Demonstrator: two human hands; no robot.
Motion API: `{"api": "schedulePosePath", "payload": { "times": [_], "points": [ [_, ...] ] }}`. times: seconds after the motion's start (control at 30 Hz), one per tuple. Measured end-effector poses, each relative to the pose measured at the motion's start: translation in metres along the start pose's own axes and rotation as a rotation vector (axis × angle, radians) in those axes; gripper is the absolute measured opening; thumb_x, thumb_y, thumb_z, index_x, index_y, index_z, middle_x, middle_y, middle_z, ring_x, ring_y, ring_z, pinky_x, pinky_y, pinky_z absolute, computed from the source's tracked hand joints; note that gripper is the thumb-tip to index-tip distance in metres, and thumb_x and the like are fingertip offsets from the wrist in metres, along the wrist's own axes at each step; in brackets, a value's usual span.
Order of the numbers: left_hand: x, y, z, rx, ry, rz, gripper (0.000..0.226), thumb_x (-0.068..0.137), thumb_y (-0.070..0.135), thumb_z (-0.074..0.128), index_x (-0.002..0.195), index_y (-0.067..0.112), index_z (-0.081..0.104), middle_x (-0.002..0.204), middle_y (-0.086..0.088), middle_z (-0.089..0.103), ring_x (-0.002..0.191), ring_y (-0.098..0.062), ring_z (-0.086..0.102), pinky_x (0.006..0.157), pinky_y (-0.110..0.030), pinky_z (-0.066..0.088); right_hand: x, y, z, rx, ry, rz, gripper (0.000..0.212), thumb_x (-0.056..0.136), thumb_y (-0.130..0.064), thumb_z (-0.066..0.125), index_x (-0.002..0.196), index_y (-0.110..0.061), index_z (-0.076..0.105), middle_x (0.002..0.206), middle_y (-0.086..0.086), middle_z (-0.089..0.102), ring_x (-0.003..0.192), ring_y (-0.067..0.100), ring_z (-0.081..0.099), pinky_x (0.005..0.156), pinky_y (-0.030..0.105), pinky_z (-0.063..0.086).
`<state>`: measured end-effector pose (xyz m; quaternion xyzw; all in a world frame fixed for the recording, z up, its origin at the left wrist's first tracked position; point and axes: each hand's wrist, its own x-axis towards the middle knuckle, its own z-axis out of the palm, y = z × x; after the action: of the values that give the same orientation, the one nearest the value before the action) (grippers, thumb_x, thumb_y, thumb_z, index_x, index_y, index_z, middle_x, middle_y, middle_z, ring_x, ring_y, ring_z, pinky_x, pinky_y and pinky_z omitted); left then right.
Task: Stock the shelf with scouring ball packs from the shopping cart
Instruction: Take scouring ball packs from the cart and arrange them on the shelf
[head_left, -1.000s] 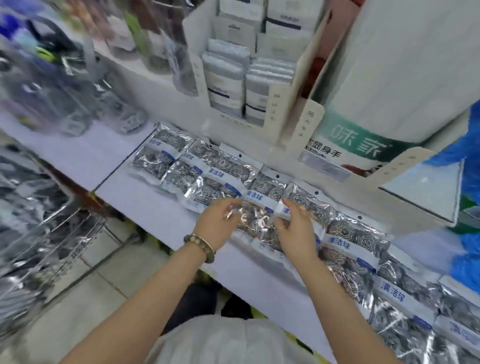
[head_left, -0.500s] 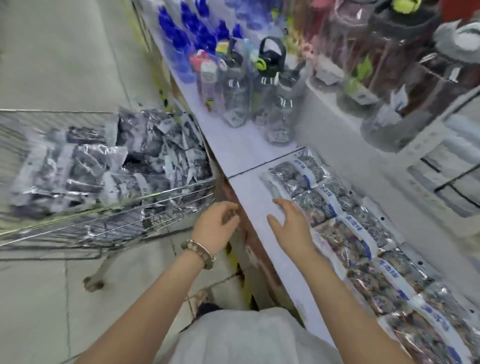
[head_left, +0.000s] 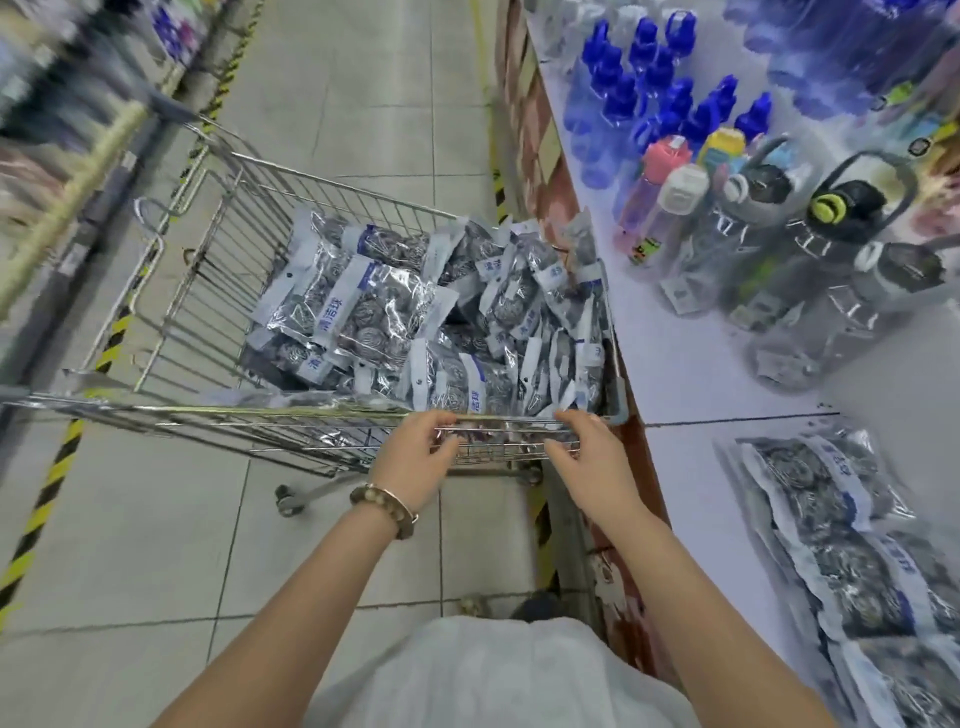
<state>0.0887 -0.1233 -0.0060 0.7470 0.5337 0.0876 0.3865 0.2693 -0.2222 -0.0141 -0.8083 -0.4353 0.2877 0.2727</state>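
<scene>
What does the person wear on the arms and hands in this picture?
Both forearms are bare: no sleeves, no gloves. The left hand has a brown beaded bracelet at its wrist. The right hand wears nothing. The top is pale grey-white.

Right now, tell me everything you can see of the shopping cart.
The shopping cart is a shiny silver wire basket on small casters, one wheel showing below. It stands upright on the tiled aisle floor, its right side close against the shelf. It holds a loose heap of scouring ball packs, piled toward the shelf side. The left hand and right hand are at its near rim, fingers relaxed; contact is unclear.
</scene>
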Motion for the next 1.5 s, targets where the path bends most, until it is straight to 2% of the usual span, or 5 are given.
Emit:
{"api": "schedulePosePath", "payload": {
  "times": [0.4, 0.83, 1.03, 1.37, 1.5],
  "points": [
    [0.082, -0.035, -0.025, -0.038, 0.024, -0.142, 0.029, 0.089, 0.022, 0.055, 0.118, 0.021, 0.058, 0.119, 0.001, 0.056, 0.099, -0.012, 0.055, 0.085, -0.028, 0.045, 0.113, -0.013, 0.054, -0.080, -0.273, 0.054, 0.043, 0.094, -0.021, 0.054, 0.136, -0.015, 0.047, 0.137, 0.002, 0.050, 0.125, 0.016, 0.047, 0.102, 0.027, 0.035],
    [0.241, -0.013, 0.032, 0.834, -0.430, 0.039, 0.063, 0.083, 0.057, 0.051, 0.131, 0.015, 0.043, 0.132, -0.008, 0.046, 0.119, -0.023, 0.045, 0.102, -0.042, 0.038, 0.202, 0.009, 0.059, -0.236, -0.441, 0.176, 0.041, 0.093, -0.023, 0.054, 0.133, -0.016, 0.049, 0.123, 0.003, 0.058, 0.094, 0.014, 0.059, 0.085, 0.029, 0.049],
    [0.258, -0.035, 0.050, 0.821, -0.570, -0.029, 0.081, 0.072, 0.068, 0.058, 0.129, 0.011, 0.043, 0.118, -0.006, 0.059, 0.117, -0.025, 0.051, 0.111, -0.048, 0.022, 0.207, 0.013, 0.068, -0.257, -0.432, 0.252, 0.044, 0.093, -0.025, 0.056, 0.135, -0.017, 0.047, 0.133, 0.001, 0.053, 0.105, 0.014, 0.056, 0.082, 0.021, 0.037],
    [0.264, -0.021, -0.006, 0.793, -0.555, 0.336, 0.042, 0.081, 0.058, 0.055, 0.108, 0.026, 0.056, 0.098, 0.004, 0.061, 0.098, -0.017, 0.056, 0.104, -0.042, 0.030, 0.251, -0.017, 0.070, -0.381, -0.477, 0.011, 0.092, 0.073, -0.048, 0.075, 0.148, -0.023, 0.027, 0.154, 0.003, 0.026, 0.143, 0.022, 0.018, 0.118, 0.044, 0.015],
    [0.272, -0.005, -0.051, 0.898, -0.560, 0.523, 0.047, 0.082, 0.057, 0.055, 0.116, 0.025, 0.055, 0.104, 0.003, 0.061, 0.104, -0.018, 0.054, 0.109, -0.042, 0.022, 0.258, -0.037, 0.065, -0.366, -0.504, -0.060, 0.081, 0.069, -0.053, 0.076, 0.138, -0.023, 0.045, 0.137, -0.002, 0.049, 0.129, 0.020, 0.041, 0.108, 0.037, 0.030]
  ]
}}
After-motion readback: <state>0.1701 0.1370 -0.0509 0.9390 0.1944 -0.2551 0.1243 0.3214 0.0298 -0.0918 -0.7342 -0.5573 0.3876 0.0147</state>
